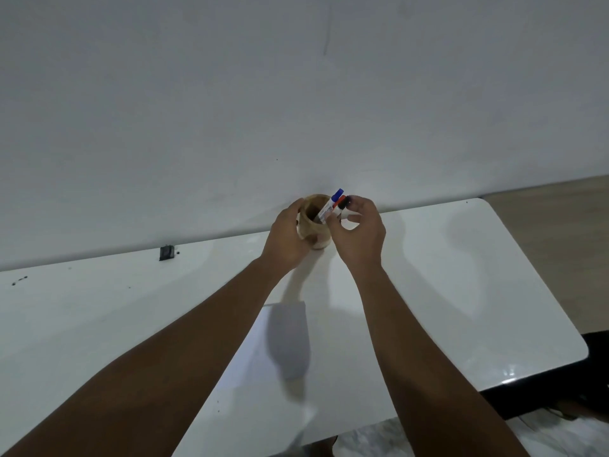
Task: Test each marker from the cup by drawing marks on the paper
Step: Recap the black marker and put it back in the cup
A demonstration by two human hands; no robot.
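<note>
- Tan cup point(314, 227), at the white desk's point(461, 275) far edge, holds blue-, red- and black-capped markers point(333, 206).
- Left hand point(285, 240) grips the cup; right hand point(357, 232) pinches the black-capped marker.
- Paper point(263, 374) lies at the near edge; a white wall point(230, 110) stands behind.

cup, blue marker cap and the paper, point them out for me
cup point(317, 238), head view, on its tan side wall between the two hands
blue marker cap point(337, 194), head view, on the cap sticking up above the rim
paper point(263, 384), head view, on the bare sheet between the forearms
</note>
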